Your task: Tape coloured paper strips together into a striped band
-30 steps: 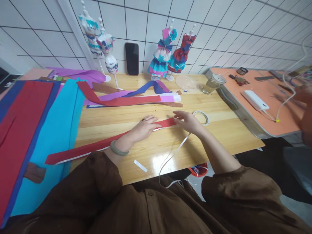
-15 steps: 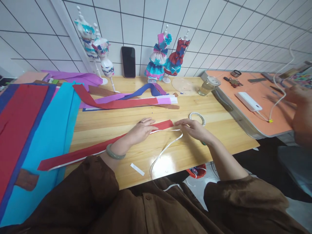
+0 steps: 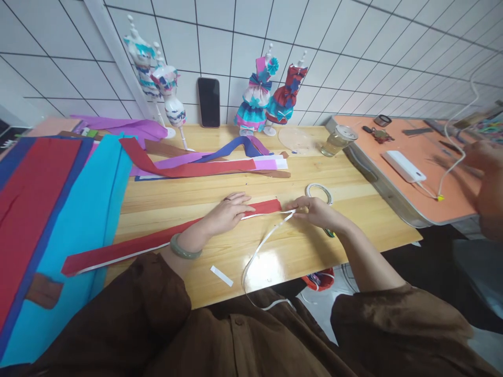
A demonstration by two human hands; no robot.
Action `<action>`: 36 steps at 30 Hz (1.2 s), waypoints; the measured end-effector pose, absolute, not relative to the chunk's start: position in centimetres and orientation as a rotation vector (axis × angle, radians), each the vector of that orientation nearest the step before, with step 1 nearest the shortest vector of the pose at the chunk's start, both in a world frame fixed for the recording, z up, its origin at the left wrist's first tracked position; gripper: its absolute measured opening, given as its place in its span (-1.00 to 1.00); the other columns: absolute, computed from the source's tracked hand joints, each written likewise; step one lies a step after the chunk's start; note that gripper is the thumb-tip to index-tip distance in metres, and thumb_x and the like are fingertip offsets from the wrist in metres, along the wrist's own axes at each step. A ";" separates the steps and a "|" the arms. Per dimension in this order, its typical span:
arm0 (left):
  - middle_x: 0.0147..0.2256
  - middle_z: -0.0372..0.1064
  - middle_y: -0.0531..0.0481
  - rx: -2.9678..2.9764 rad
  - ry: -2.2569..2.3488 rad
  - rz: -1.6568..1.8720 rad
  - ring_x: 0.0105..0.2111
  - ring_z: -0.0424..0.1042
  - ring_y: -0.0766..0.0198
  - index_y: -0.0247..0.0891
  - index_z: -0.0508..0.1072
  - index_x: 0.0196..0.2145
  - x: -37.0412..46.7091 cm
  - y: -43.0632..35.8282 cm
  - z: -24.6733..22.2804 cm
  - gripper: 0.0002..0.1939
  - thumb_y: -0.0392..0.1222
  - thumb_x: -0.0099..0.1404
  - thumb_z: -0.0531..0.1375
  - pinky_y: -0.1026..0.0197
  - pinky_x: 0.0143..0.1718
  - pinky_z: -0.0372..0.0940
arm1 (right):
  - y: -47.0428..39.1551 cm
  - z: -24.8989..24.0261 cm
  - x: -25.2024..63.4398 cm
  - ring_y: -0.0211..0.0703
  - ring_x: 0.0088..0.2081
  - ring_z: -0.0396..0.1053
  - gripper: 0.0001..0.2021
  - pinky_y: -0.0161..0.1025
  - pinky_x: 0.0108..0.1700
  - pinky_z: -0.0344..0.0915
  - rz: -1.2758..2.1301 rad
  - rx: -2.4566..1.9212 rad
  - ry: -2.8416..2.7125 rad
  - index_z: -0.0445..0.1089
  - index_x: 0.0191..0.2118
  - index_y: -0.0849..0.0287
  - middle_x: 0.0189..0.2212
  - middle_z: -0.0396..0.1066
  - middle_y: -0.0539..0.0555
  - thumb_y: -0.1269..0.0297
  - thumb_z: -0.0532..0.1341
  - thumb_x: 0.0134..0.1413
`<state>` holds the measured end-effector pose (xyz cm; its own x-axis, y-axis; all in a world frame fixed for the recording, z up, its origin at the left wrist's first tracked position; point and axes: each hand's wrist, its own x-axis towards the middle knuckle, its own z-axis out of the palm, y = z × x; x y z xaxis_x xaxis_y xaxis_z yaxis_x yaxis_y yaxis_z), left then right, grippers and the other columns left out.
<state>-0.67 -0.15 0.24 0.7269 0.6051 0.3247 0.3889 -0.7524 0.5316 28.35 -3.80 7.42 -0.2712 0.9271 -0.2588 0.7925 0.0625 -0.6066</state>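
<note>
A long red fabric-like strip (image 3: 137, 247) lies slantwise across the wooden table, with a thin white line of tape along its near edge. My left hand (image 3: 228, 212) rests flat on the strip near its right end, fingers stretched out. Just past that end, my right hand (image 3: 310, 212) pinches a narrow white tape strip (image 3: 261, 245) between thumb and fingers. From the pinch, the white strip loops down over the table's front edge to my lap. Behind my right hand lies a white tape roll (image 3: 319, 185), partly covered by it.
A short white piece (image 3: 221, 276) lies near the front edge. Colored sheets (image 3: 78, 209) cover the left side, more strips (image 3: 208, 167) lie behind. Dressed mannequins (image 3: 253, 99), a phone (image 3: 209, 102) and a cup (image 3: 339, 140) stand at the back. Another person's hand (image 3: 487, 162) is at far right.
My right hand has shifted slightly right and down, and now pinches the white tape strip near the red strip's end. My left hand stays on the red strip.
</note>
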 end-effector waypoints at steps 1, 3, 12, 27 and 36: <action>0.09 0.24 -0.05 2.495 0.761 0.680 0.16 0.10 0.17 -0.12 0.43 -0.08 -0.7 -0.2 0.3 -0.67 -0.35 0.26 0.03 -0.07 0.14 0.07 | -3.8 7.4 28.3 -0.12 -0.13 0.38 -0.76 -0.18 -0.10 0.31 1.010 -1.758 -2.137 0.46 -0.19 0.12 -0.18 0.46 0.09 0.27 0.21 -0.05; 0.08 0.25 -0.05 2.491 0.764 0.681 0.16 0.09 0.17 -0.12 0.44 -0.09 -0.7 -0.2 0.4 -0.67 -0.35 0.26 0.03 -0.07 0.15 0.06 | -3.9 7.5 28.3 -0.12 -0.15 0.38 -0.75 -0.19 -0.13 0.31 1.016 -1.749 -2.141 0.45 -0.18 0.10 -0.18 0.46 0.08 0.22 0.22 -0.04; 0.07 0.26 -0.03 2.508 0.784 0.661 0.17 0.09 0.18 -0.12 0.43 -0.09 -0.7 -0.2 0.2 -0.68 -0.34 0.26 0.03 -0.06 0.16 0.05 | -4.5 7.4 28.1 -0.13 -0.14 0.36 -0.73 -0.17 -0.09 0.28 0.901 -1.647 -2.162 0.43 -0.13 0.06 -0.14 0.44 0.08 0.13 0.14 0.08; 0.09 0.25 -0.02 2.505 0.771 0.638 0.17 0.07 0.19 -0.11 0.43 -0.09 -0.7 -0.1 0.3 -0.68 -0.34 0.27 0.02 -0.03 0.16 0.04 | -5.2 5.9 28.5 -0.18 -0.36 0.31 -0.64 -0.23 -0.31 0.25 0.800 -1.565 -2.147 0.45 -0.25 0.17 -0.38 0.40 0.10 0.00 0.06 0.13; 0.07 0.26 -0.01 2.502 0.775 0.630 0.17 0.08 0.19 -0.11 0.43 -0.09 -0.7 0.0 0.2 -0.68 -0.33 0.27 0.03 -0.03 0.16 0.03 | -5.3 5.1 28.5 -0.12 -0.28 0.38 -0.67 -0.17 -0.23 0.28 0.674 -1.500 -2.196 0.44 -0.15 0.12 -0.28 0.46 0.12 0.08 0.03 0.17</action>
